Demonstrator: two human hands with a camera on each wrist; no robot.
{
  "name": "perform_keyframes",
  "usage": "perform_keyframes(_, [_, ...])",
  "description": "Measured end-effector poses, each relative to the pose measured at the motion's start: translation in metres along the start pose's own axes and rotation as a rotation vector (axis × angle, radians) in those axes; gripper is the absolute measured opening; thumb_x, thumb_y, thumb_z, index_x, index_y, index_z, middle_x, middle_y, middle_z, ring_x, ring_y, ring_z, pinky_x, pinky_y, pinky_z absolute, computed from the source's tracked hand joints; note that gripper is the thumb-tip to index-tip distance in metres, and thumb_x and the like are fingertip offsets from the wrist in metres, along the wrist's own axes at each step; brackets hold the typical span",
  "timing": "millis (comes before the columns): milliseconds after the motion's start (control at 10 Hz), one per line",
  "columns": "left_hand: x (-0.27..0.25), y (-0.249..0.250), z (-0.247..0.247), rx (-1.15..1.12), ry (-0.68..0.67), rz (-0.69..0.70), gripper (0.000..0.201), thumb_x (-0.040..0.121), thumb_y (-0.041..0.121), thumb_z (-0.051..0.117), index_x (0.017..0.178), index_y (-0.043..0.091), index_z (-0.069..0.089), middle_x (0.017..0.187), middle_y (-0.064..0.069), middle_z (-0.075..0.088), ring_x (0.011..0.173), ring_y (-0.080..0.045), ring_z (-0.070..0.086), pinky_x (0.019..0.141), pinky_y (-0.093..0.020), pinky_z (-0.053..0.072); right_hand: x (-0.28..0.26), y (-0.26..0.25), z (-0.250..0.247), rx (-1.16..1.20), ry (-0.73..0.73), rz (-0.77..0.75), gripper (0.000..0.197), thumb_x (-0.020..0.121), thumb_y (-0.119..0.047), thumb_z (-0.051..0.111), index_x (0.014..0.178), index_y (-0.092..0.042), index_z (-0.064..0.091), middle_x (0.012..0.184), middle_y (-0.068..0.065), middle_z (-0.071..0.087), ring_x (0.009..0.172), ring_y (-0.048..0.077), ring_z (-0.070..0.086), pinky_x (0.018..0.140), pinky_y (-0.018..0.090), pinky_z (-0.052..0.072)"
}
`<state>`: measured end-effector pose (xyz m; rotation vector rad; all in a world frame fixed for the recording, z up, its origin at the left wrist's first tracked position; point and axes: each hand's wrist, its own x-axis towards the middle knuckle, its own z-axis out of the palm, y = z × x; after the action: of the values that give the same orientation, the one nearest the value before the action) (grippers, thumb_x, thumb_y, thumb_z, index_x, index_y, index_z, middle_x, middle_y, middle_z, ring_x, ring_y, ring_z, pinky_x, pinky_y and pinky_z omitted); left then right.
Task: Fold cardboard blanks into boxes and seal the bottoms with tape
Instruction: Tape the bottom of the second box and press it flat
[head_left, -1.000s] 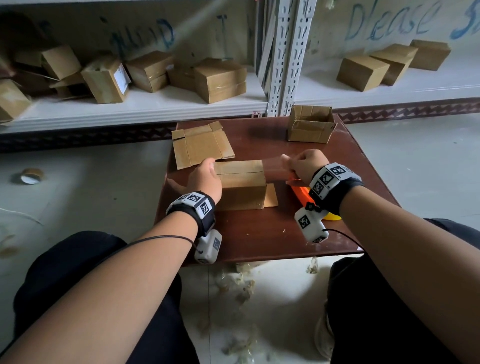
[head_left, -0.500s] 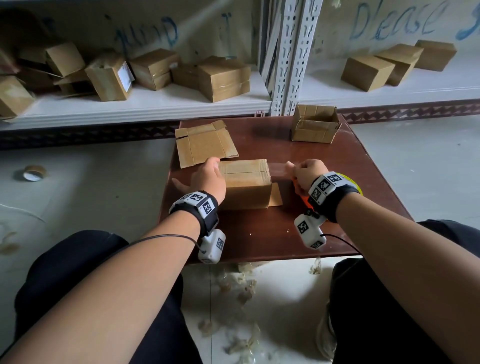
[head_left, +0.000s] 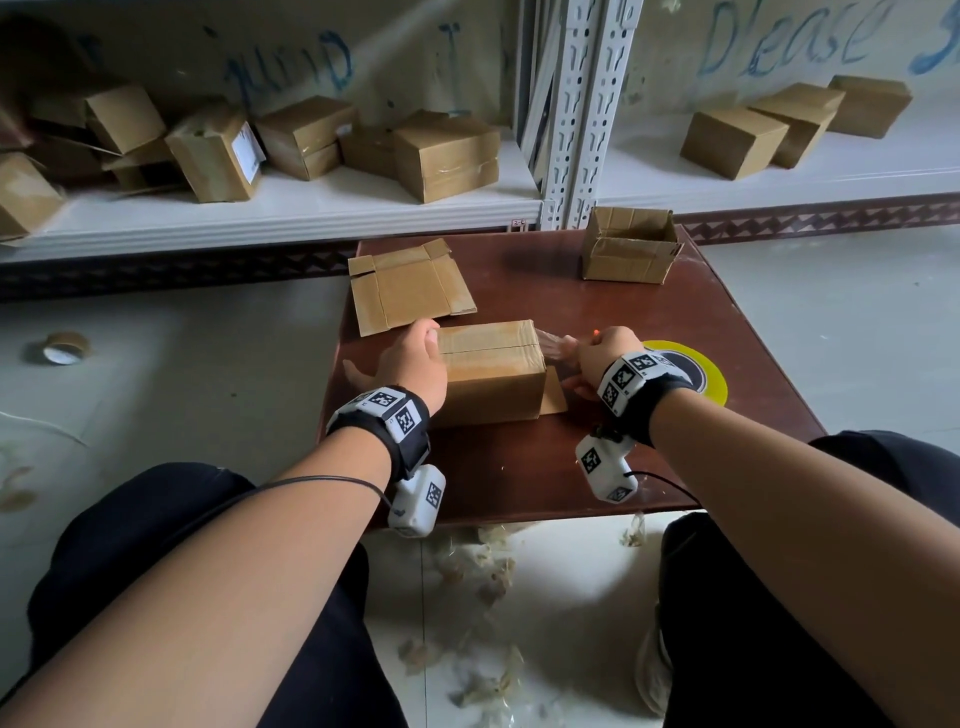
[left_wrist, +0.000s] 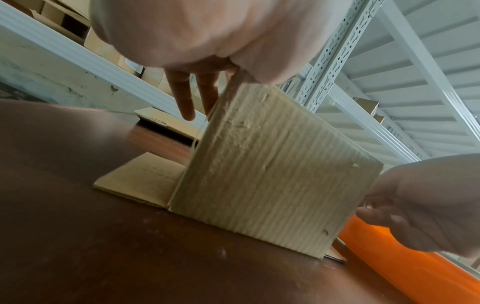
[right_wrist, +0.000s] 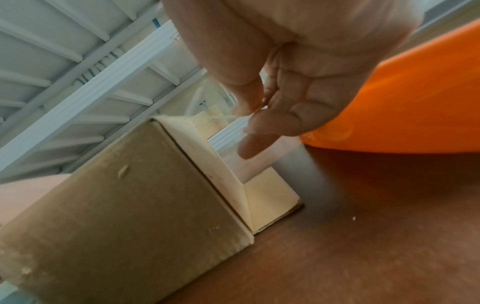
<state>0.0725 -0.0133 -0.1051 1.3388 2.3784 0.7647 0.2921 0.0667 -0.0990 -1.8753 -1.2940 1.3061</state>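
A folded cardboard box (head_left: 491, 371) stands near the middle of the brown desk (head_left: 519, 467), its taped face turned up and two small flaps splayed flat on the desk at its left and right ends. The left hand (head_left: 413, 364) rests against the box's left end, the palm over the upper edge and the fingers (left_wrist: 182, 96) reaching straight down along the end panel, so its grip is flat and pressing rather than closed round anything. The right hand (head_left: 605, 356) is just beside the box's right end, its thumb and forefinger pinching a strip of clear tape (head_left: 553, 347) that runs from the top of the box out to the hand; the other fingers hang loosely curled. Behind that hand lies the tape dispenser (head_left: 685, 371), orange with a yellow roll, on the desk's right side, and whether the hand touches it cannot be told. A flat cardboard blank (head_left: 408, 286) lies at the desk's far left, touching nothing else, and an open box (head_left: 628, 249) stands at the far right corner. Beyond the desk, white shelves (head_left: 311, 208) carry more cardboard boxes, and a roll of tape (head_left: 65, 347) lies on the floor to the left.
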Motion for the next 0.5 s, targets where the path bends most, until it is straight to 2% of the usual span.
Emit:
perform_keyframes(100, [-0.005, -0.002, -0.007, 0.054, -0.018, 0.008, 0.036, 0.110, 0.035, 0.022, 0.119, 0.040, 0.057, 0.082, 0.006, 0.065, 0.099, -0.025, 0.063, 0.122, -0.061, 0.002, -0.005, 0.001, 0.004, -0.085, -0.044, -0.007, 0.034, 0.102, -0.038, 0.061, 0.085, -0.009, 0.056, 0.075, 0.013, 0.073, 0.080, 0.036, 0.078, 0.078, 0.052, 0.064])
perform_keyframes(200, [-0.009, -0.001, -0.013, 0.144, -0.040, 0.046, 0.036, 0.111, 0.033, 0.020, 0.116, 0.038, 0.056, 0.077, 0.008, 0.061, 0.100, -0.025, 0.060, 0.121, -0.059, 0.009, -0.006, 0.009, 0.006, -0.082, -0.060, -0.019, 0.033, 0.101, -0.040, 0.063, 0.089, -0.010, 0.057, 0.091, 0.018, 0.075, 0.085, 0.035, 0.078, 0.079, 0.053, 0.064])
perform_keyframes(300, [-0.013, 0.002, -0.018, 0.255, -0.046, 0.127, 0.035, 0.112, 0.031, 0.024, 0.120, 0.035, 0.058, 0.091, 0.008, 0.067, 0.112, -0.027, 0.059, 0.120, -0.055, 0.015, -0.004, 0.020, 0.007, -0.097, -0.080, -0.051, 0.028, 0.099, -0.039, 0.063, 0.089, -0.014, 0.060, 0.099, 0.018, 0.075, 0.086, 0.034, 0.078, 0.075, 0.048, 0.066])
perform_keyframes(400, [-0.013, 0.005, -0.025, 0.375, -0.054, 0.240, 0.039, 0.112, 0.023, 0.029, 0.141, 0.028, 0.054, 0.150, 0.006, 0.054, 0.143, -0.021, 0.042, 0.124, -0.051, 0.011, 0.001, 0.030, 0.007, -0.083, -0.097, -0.033, 0.030, 0.094, -0.048, 0.062, 0.083, -0.019, 0.060, 0.101, 0.017, 0.077, 0.086, 0.033, 0.078, 0.075, 0.050, 0.066])
perform_keyframes(500, [-0.015, 0.012, -0.028, 0.486, -0.109, 0.368, 0.061, 0.101, -0.001, 0.033, 0.157, 0.022, 0.038, 0.163, 0.000, 0.042, 0.155, -0.020, 0.027, 0.129, -0.045, 0.007, 0.008, 0.037, 0.014, 0.014, -0.128, -0.011, 0.033, 0.098, -0.046, 0.059, 0.096, -0.013, 0.059, 0.109, 0.019, 0.074, 0.094, 0.036, 0.077, 0.079, 0.050, 0.065])
